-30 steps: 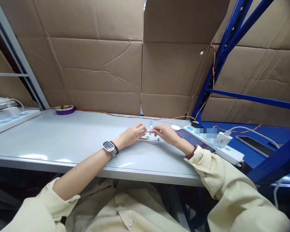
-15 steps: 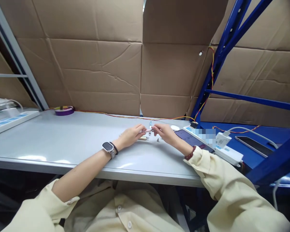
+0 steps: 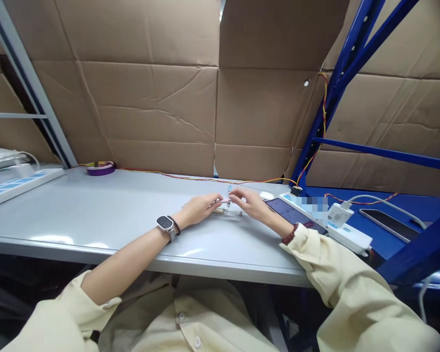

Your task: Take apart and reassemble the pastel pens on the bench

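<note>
My left hand [image 3: 201, 207] and my right hand [image 3: 248, 203] meet over the grey table [image 3: 95, 215]. Both pinch the ends of a small white stick-like part [image 3: 225, 200] between their fingertips. A second thin part with a metal tip [image 3: 220, 210] lies on the table just under my left hand. A tiny dark piece [image 3: 240, 213] rests below my right hand, and a small blue-tipped piece [image 3: 229, 188] lies just beyond the fingers. A watch [image 3: 165, 223] sits on my left wrist and a bead bracelet [image 3: 291, 233] on my right.
A phone [image 3: 291, 213] leans on a white power strip [image 3: 346, 233] by my right forearm, with a second phone [image 3: 386, 221] further right. A purple tape roll [image 3: 100, 168] and a red-yellow wire [image 3: 176, 174] lie along the cardboard wall. Another power strip [image 3: 18, 183] is far left. Blue rack beams [image 3: 330, 98] rise at right.
Both hands stay together on the small white part; the fingers have shifted only slightly. The view has drifted a little.
</note>
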`<state>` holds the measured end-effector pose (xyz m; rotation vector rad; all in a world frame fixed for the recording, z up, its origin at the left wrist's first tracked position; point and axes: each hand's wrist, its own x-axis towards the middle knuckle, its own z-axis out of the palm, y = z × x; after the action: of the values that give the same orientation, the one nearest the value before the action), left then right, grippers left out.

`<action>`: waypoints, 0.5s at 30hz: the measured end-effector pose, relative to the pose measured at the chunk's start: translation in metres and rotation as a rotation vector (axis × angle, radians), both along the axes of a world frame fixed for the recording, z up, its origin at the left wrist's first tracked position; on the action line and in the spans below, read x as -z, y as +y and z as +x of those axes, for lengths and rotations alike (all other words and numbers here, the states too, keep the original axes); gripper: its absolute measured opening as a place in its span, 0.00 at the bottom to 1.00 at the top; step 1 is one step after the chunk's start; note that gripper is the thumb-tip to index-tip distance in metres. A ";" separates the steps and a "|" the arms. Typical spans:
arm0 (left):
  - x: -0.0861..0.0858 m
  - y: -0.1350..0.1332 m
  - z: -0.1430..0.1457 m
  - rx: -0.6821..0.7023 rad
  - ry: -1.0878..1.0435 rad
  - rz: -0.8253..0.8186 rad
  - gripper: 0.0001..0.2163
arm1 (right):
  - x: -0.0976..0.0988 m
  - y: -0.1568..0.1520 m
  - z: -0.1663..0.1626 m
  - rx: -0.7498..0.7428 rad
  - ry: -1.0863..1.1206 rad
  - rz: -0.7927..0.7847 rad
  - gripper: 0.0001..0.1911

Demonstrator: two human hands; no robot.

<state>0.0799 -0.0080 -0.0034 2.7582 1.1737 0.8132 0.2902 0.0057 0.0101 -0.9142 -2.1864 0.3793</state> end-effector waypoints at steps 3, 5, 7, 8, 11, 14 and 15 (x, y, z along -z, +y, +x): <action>-0.001 -0.001 0.000 -0.007 0.004 -0.011 0.15 | 0.000 0.002 0.000 0.013 0.000 -0.057 0.18; -0.001 -0.001 0.001 -0.008 0.007 -0.016 0.16 | 0.000 0.004 0.001 0.010 0.018 -0.088 0.17; 0.000 -0.001 0.001 -0.004 0.013 -0.022 0.16 | 0.000 0.005 0.002 -0.004 0.040 -0.115 0.14; 0.000 0.000 0.002 -0.002 0.016 -0.026 0.16 | 0.001 0.006 0.002 -0.013 0.052 -0.127 0.13; 0.002 0.000 0.002 0.001 0.023 -0.033 0.16 | 0.003 0.008 0.003 -0.028 0.098 -0.147 0.07; 0.002 0.000 0.001 0.001 0.016 -0.032 0.16 | 0.006 0.010 0.002 -0.031 0.141 -0.139 0.05; 0.002 0.000 0.001 0.008 0.014 -0.030 0.16 | 0.006 0.011 0.002 -0.033 0.150 -0.133 0.05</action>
<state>0.0810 -0.0084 -0.0051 2.7470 1.1667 0.7706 0.2924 0.0162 0.0038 -0.8920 -2.0601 0.5967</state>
